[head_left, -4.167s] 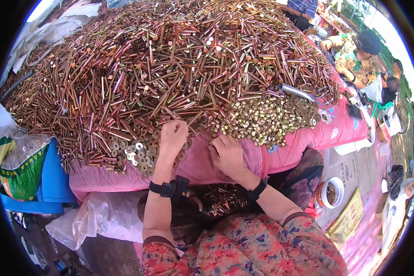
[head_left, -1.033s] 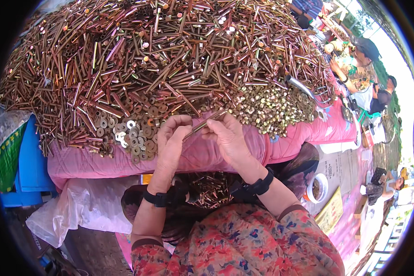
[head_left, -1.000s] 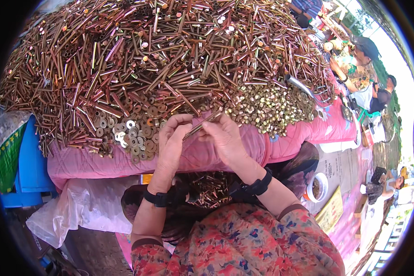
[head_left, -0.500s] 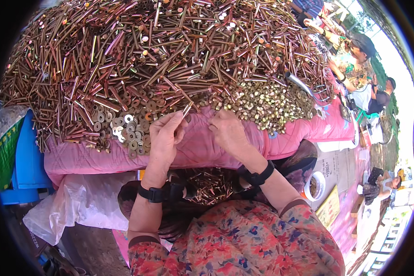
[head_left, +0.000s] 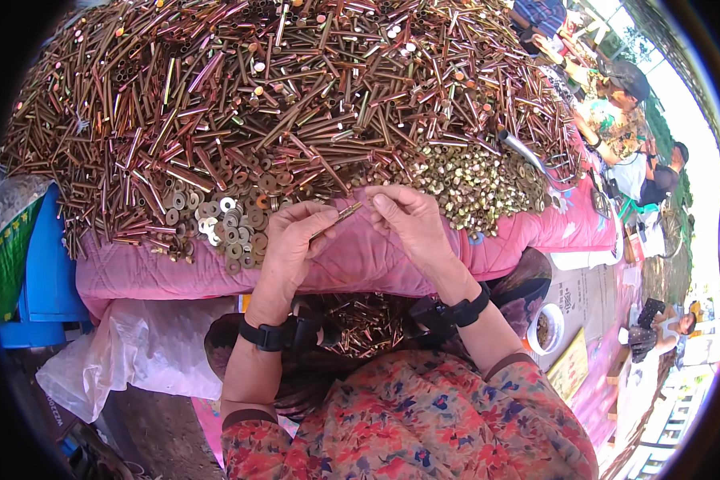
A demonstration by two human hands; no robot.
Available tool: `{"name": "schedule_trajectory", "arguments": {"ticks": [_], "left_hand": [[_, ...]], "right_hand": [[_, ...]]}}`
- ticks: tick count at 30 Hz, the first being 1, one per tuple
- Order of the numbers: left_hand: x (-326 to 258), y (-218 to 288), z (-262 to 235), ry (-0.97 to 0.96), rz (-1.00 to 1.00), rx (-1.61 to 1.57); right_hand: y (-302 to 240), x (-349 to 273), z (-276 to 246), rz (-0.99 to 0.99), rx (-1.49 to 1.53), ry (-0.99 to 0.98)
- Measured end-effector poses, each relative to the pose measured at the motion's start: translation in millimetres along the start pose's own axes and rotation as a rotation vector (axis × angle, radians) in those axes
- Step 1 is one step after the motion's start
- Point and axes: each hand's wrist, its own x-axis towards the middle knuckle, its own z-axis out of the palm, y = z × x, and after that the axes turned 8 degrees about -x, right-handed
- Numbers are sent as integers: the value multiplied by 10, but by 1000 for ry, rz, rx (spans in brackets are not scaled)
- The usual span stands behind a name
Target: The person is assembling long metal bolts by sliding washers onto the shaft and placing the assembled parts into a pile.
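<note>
Metal rod [head_left: 349, 211], pinched in my left hand [head_left: 293, 236], slants right and away above the near edge of the pink quilt [head_left: 176, 276], tip by my right hand [head_left: 414, 224]; its grip I can't tell.

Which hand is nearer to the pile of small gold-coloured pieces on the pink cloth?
Right. The right hand is by the near left edge of the gold-coloured pile; the left hand is farther left, gripping a slim metal rod.

Over the pink quilted cloth [head_left: 360, 272], the bare left hand [head_left: 288, 242] pinches with curled fingers, and the bare right hand [head_left: 414, 226] bends its fingers too.
</note>
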Motion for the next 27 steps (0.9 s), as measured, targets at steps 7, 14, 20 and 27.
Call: {"name": "schedule_trajectory", "arguments": {"ticks": [7, 14, 20, 27], "left_hand": [[4, 29, -54, -111, -80, -44], [6, 76, -60, -157, -106, -73], [-20, 75, -56, -133, 25, 148], [-8, 3, -77, -134, 95, 241]], "right_hand": [[-28, -38, 54, -232, -227, -34], [-84, -75, 53, -278, -406, -37], [-181, -80, 58, -222, -772, -30], [-56, -53, -28, -156, -809, -77]]}}
